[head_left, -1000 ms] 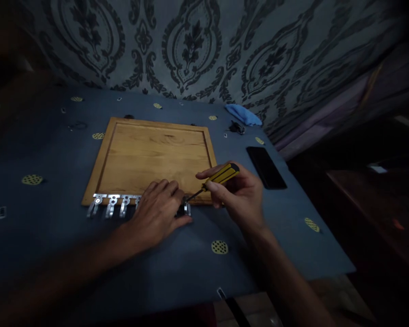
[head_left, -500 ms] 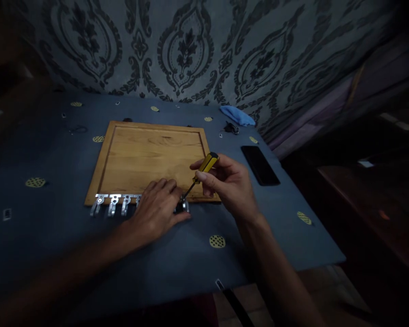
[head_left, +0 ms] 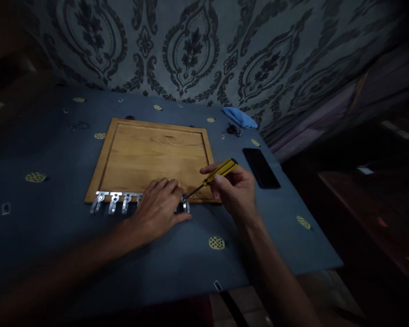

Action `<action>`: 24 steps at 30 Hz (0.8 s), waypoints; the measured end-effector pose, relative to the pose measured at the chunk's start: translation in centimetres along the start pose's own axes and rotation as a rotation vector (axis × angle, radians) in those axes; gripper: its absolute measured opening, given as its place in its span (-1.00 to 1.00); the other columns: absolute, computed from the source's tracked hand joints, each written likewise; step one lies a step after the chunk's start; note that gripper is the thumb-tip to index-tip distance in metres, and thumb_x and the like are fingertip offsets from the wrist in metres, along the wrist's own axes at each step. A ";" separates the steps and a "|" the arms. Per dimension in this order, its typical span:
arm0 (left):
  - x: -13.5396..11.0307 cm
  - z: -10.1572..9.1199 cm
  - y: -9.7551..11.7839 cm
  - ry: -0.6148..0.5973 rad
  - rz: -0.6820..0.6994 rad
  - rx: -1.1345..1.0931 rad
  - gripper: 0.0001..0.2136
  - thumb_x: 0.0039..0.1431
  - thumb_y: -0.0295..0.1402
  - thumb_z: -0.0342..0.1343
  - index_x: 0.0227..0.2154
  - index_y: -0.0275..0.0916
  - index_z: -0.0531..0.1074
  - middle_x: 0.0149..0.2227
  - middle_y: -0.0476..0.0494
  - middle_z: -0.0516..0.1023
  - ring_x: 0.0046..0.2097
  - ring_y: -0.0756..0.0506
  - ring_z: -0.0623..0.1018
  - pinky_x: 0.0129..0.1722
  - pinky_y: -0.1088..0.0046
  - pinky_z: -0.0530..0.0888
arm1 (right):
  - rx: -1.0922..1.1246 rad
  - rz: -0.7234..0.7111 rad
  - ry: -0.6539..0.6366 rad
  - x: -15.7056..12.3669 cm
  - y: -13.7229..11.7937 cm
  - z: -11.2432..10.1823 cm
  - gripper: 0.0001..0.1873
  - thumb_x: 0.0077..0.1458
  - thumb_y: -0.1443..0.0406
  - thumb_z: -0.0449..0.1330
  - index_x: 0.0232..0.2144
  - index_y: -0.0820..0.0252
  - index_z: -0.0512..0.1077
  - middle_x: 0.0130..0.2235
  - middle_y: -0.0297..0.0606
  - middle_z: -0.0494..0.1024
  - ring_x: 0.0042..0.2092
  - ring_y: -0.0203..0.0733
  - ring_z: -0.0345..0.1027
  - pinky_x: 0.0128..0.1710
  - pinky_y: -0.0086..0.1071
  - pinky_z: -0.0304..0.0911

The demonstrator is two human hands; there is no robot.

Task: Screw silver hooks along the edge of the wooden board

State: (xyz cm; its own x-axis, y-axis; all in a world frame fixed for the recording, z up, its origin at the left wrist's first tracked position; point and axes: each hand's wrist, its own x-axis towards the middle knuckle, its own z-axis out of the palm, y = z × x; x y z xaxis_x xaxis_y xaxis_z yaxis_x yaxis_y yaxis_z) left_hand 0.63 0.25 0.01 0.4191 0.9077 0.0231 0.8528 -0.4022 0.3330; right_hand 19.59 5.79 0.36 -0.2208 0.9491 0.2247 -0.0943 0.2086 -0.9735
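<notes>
A square wooden board (head_left: 157,156) lies on a blue cloth-covered table (head_left: 54,218). Along its near edge runs a metal rack of hooks (head_left: 114,201). My left hand (head_left: 157,211) lies flat over the right part of that rack, fingers stretched out and pressing it down. My right hand (head_left: 236,190) is closed round a yellow-and-black screwdriver (head_left: 218,172). The screwdriver slants down to the left, and its tip meets the rack's right end just beside my left fingertips.
A black phone (head_left: 261,167) lies to the right of the board. A blue cloth (head_left: 240,117) and a small dark object (head_left: 231,130) sit at the back right by the patterned wall. Small parts dot the left side of the table.
The screwdriver handle tipped up towards the board half a second ago and has now swung back down to the right. My left hand has stayed on the rack.
</notes>
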 end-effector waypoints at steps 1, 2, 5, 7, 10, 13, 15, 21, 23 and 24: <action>0.0 0.0 0.0 -0.004 0.000 -0.002 -0.59 0.16 -0.08 0.28 -0.08 -0.29 0.47 -0.10 -0.20 0.50 -0.01 -0.26 0.46 0.01 0.17 0.38 | 0.005 -0.002 0.000 0.0 0.0 -0.1 -0.68 -0.04 0.08 0.44 -0.37 0.18 0.54 -0.26 -0.25 0.67 -0.67 -0.49 0.17 -0.69 -0.50 0.21; 0.0 0.0 0.0 -0.006 0.002 -0.005 -0.60 0.16 -0.09 0.28 -0.08 -0.29 0.47 -0.10 -0.19 0.50 -0.01 -0.25 0.46 0.01 0.17 0.38 | 0.017 -0.002 -0.009 0.0 0.0 -0.1 -0.68 -0.05 0.09 0.46 -0.40 0.19 0.52 -0.28 -0.26 0.67 -0.67 -0.49 0.17 -0.70 -0.51 0.20; 0.0 0.0 0.0 -0.003 0.007 -0.012 -0.60 0.16 -0.09 0.28 -0.10 -0.31 0.47 -0.11 -0.20 0.50 -0.01 -0.26 0.46 0.01 0.15 0.38 | 0.064 0.017 -0.084 -0.1 -0.2 -0.4 -0.70 -0.05 0.14 0.46 -0.33 0.17 0.53 -0.34 -0.32 0.65 -0.64 -0.47 0.24 -0.65 -0.52 0.26; 0.0 0.0 -0.1 -0.006 0.009 -0.015 -0.59 0.17 -0.09 0.27 -0.10 -0.33 0.47 -0.10 -0.22 0.50 -0.01 -0.26 0.46 0.01 0.14 0.39 | 0.075 0.036 -0.135 -0.2 -0.4 -0.6 -0.69 0.04 0.15 0.41 -0.18 0.13 0.57 -0.31 -0.32 0.65 -0.59 -0.45 0.32 -0.58 -0.50 0.33; 0.0 0.0 -0.1 0.001 0.015 -0.015 -0.59 0.18 -0.10 0.27 -0.08 -0.34 0.46 -0.08 -0.23 0.49 0.00 -0.27 0.46 0.02 0.14 0.39 | 0.051 0.047 -0.148 -0.3 -0.6 -0.8 -0.66 0.13 0.14 0.34 -0.06 0.09 0.57 -0.24 -0.28 0.65 -0.55 -0.43 0.37 -0.50 -0.46 0.38; -0.1 0.0 -0.1 0.012 0.021 -0.020 -0.60 0.17 -0.10 0.27 -0.10 -0.33 0.47 -0.09 -0.21 0.49 -0.01 -0.26 0.45 0.02 0.15 0.39 | 0.037 0.015 -0.128 -0.2 -0.5 -0.7 -0.74 0.08 0.14 0.38 -0.19 0.12 0.60 -0.22 -0.26 0.66 -0.61 -0.47 0.30 -0.58 -0.48 0.33; -0.1 0.1 -0.1 0.014 0.022 -0.020 -0.61 0.17 -0.10 0.27 -0.12 -0.32 0.47 -0.12 -0.19 0.50 -0.02 -0.25 0.46 0.01 0.16 0.39 | 0.037 -0.007 -0.109 -0.2 -0.4 -0.6 -0.76 0.01 0.16 0.44 -0.31 0.16 0.57 -0.22 -0.25 0.67 -0.65 -0.50 0.25 -0.65 -0.51 0.27; 0.0 0.3 -0.1 0.032 0.021 0.008 -0.59 0.15 -0.05 0.27 -0.13 -0.30 0.47 -0.12 -0.18 0.50 -0.03 -0.24 0.46 0.00 0.19 0.40 | 0.056 0.025 -0.100 -0.2 -0.4 -0.6 -0.66 -0.08 0.12 0.48 -0.31 0.17 0.54 -0.33 -0.26 0.68 -0.61 -0.41 0.31 -0.63 -0.49 0.30; 0.0 0.3 -0.1 0.032 0.021 0.008 -0.59 0.16 -0.04 0.27 -0.12 -0.29 0.48 -0.11 -0.18 0.50 -0.02 -0.24 0.47 0.01 0.19 0.40 | 0.062 0.045 -0.109 -0.2 -0.5 -0.6 -0.63 -0.02 0.09 0.44 -0.20 0.15 0.58 -0.30 -0.24 0.68 -0.56 -0.38 0.37 -0.56 -0.46 0.36; 0.0 0.3 -0.1 0.028 0.022 0.007 -0.59 0.16 -0.04 0.27 -0.12 -0.29 0.48 -0.11 -0.18 0.50 -0.02 -0.24 0.47 0.01 0.19 0.39 | 0.060 0.050 -0.115 -0.2 -0.5 -0.6 -0.64 0.02 0.09 0.42 -0.17 0.14 0.60 -0.28 -0.23 0.68 -0.55 -0.38 0.38 -0.54 -0.44 0.37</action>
State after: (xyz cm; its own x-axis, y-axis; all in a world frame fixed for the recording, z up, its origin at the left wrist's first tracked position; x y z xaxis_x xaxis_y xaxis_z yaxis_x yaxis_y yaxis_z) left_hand 0.62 0.31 -0.34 0.4286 0.9017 0.0567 0.8457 -0.4225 0.3260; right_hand 20.30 5.61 0.78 -0.3359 0.9239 0.1830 -0.1379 0.1439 -0.9799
